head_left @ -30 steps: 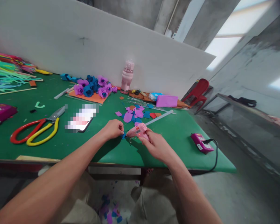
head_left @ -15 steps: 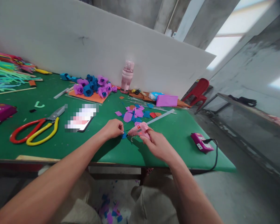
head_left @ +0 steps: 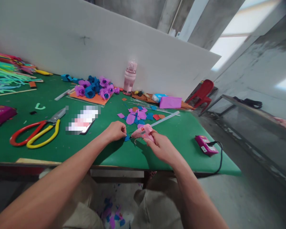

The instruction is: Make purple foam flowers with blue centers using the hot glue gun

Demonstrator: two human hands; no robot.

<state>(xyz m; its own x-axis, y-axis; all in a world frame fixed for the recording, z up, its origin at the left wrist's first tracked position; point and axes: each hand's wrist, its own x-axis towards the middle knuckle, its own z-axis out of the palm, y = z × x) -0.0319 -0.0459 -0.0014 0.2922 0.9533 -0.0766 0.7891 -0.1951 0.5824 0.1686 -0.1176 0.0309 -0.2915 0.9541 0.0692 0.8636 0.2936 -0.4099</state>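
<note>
My right hand (head_left: 160, 143) is wrapped round a pink hot glue gun (head_left: 145, 132), whose nozzle points left. A long translucent glue stick (head_left: 165, 119) juts from its back end. Close to the nozzle, my left hand (head_left: 116, 131) pinches a small blue paper piece (head_left: 127, 138) just above the green table (head_left: 85, 149). The fingertips partly cover this piece. Just beyond both hands lies a loose heap of purple, blue and orange paper petals (head_left: 130, 119).
Purple and blue paper flowers (head_left: 90, 91) rest on an orange sheet (head_left: 96, 101) at the back. Large scissors (head_left: 54, 118) and a phone (head_left: 85, 119) lie left. A pink bottle (head_left: 130, 78) stands by the white board (head_left: 105, 41). A power socket block (head_left: 206, 145) sits right.
Almost nothing differs. The glue gun and my right hand have shifted very slightly; my left hand still pinches the blue piece.
</note>
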